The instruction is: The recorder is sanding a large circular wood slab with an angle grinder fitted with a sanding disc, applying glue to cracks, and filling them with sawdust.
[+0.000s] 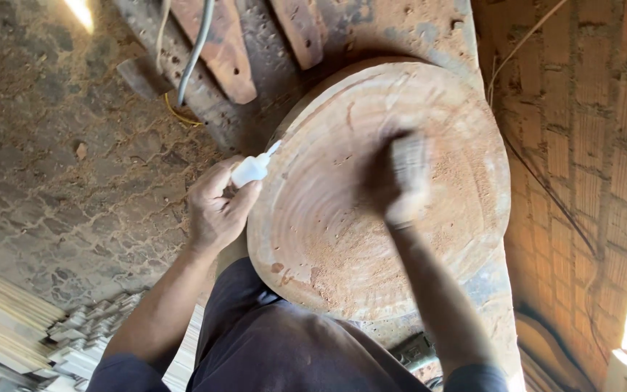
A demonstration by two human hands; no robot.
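A person stands over a big round wooden disc [379,189]. It lies flat on a dusty bench [400,29], right beside a red brick wall [582,131]. Reddish sawdust covers the wood.

The left hand [215,210] is closed around a small white squeeze bottle [252,168]. The bottle's thin tip points at the left edge of the disc, and it looks like it just reaches the rim.

The right hand [399,178] rests on top of the disc, near the middle. It is blurry. It seems to press something pale onto the wood, but I cannot tell what it is, or how tightly the fingers are closed.

A grey cable [196,51] hangs down behind the bench. Pale wood strips [9,327] are stacked on the floor at the lower left.
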